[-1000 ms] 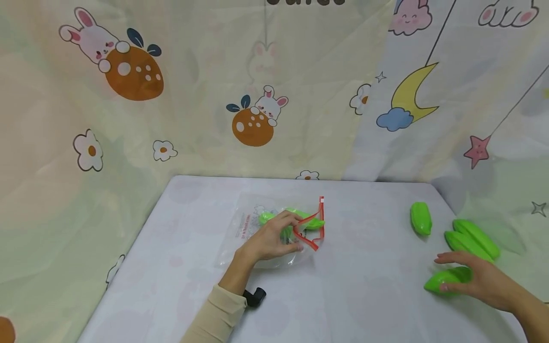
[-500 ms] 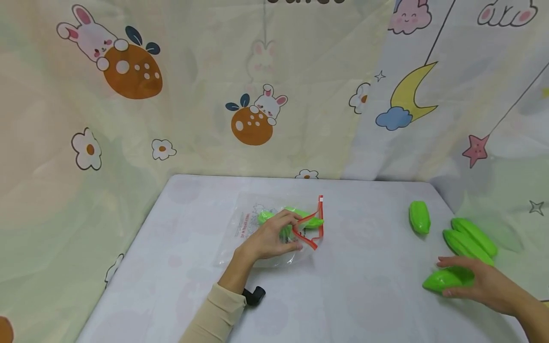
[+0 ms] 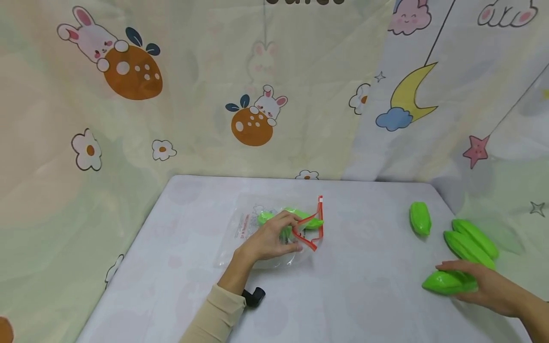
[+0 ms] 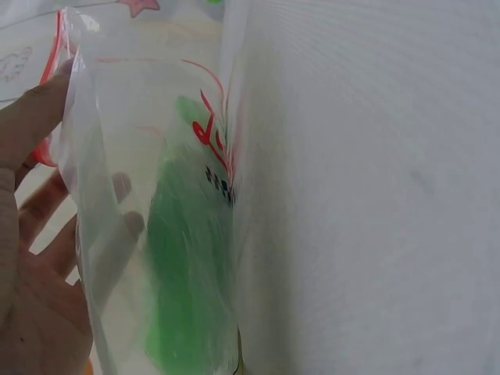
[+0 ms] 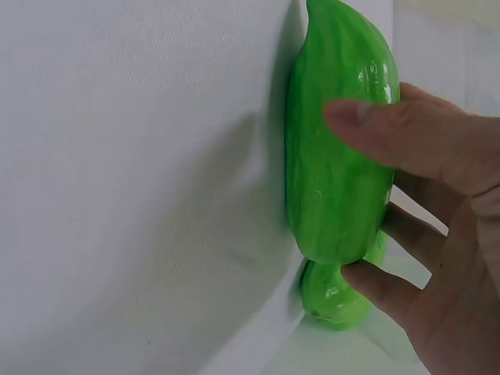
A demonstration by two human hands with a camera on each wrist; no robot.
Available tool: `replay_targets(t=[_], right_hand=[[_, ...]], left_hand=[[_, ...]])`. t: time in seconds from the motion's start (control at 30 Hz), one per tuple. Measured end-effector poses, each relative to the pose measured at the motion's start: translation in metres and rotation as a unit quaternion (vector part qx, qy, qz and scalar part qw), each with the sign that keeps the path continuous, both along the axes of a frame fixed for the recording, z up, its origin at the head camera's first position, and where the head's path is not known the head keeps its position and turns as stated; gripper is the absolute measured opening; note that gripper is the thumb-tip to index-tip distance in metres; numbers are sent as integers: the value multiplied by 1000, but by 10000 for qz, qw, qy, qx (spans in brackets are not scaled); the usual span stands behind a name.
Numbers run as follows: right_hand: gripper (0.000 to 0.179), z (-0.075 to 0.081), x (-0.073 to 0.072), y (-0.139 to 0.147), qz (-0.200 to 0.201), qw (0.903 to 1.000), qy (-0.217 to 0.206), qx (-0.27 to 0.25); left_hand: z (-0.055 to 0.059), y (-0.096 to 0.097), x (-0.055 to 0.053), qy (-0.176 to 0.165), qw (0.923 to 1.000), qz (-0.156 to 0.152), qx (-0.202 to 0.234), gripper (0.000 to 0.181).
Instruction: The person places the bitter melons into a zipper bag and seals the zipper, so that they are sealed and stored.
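A clear zip bag (image 3: 240, 233) with a red zip edge lies mid-table, its mouth spread toward the right. My left hand (image 3: 267, 242) holds the bag by its mouth, thumb and fingers apart at the zip. Green toy fruits (image 4: 183, 266) show blurred through the plastic in the left wrist view. At the table's right side, my right hand (image 3: 491, 288) grips a glossy, ribbed green toy fruit (image 5: 336, 187) with a pointed end, its thumb across one face and fingers round the other. Its exact kind is unclear. The fruit is at or just above the table.
Just beyond my right hand, two similar green toy fruits (image 3: 469, 242) lie side by side. A single green fruit (image 3: 420, 218) sits farther back. Behind the white table (image 3: 364, 295) hangs a cartoon-printed cloth (image 3: 193, 95). A black piece (image 3: 255, 297) shows at my left cuff.
My right hand has closed round the nearest green toy fruit, thumb and fingers coming over it; the fruit has turned slightly. My left hand and the bag have stayed in place.
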State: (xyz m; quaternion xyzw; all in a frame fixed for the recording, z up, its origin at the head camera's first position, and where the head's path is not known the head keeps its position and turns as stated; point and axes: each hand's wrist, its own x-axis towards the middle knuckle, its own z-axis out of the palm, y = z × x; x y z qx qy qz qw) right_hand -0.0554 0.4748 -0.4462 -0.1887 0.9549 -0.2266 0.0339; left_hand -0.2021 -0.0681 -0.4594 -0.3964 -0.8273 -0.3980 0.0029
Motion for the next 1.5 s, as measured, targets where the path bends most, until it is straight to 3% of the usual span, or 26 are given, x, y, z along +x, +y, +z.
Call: replay_targets(t=[0.13,0.23,0.47,0.6,0.7,0.83,0.93,1.13,1.37,1.5], right_hand=[[60,-4,-4,-1,215,9988,424,82],[57,-4,-7,-5,164,9980,606,123],[53,1,-10,-22,-907,9943,1,558],[54,-3,-10,-30,-1075,9929,40,498],[56,-10,-12,-34,-1062,9924,522,326],[55,-16,-18,-40,-675,9884,1363,-41],[53,-18,-23,-46,-511,9835,1734,-82],[51,-14,-27,-57,-595,9876,1450,122],[84,-10,-29,-69,-500,9947,703,563],[90,-12,-31,-75,-404,9941,889,462]], left_hand=[[0,-1,0,-46,10000,38,23,34],[-1,-1,-1,-33,10000,39,14,33],[1,-1,-1,-11,10000,-17,41,34],[2,-2,0,-101,9999,20,19,34],[2,-2,-1,-146,9999,42,-24,33],[0,-2,-1,-168,9998,68,-66,34],[0,-2,-1,-183,9998,70,-71,35],[0,-2,-2,-155,9998,35,-149,34],[2,-4,-2,-96,9997,58,-199,35],[1,-4,-3,-78,9997,77,-197,36]])
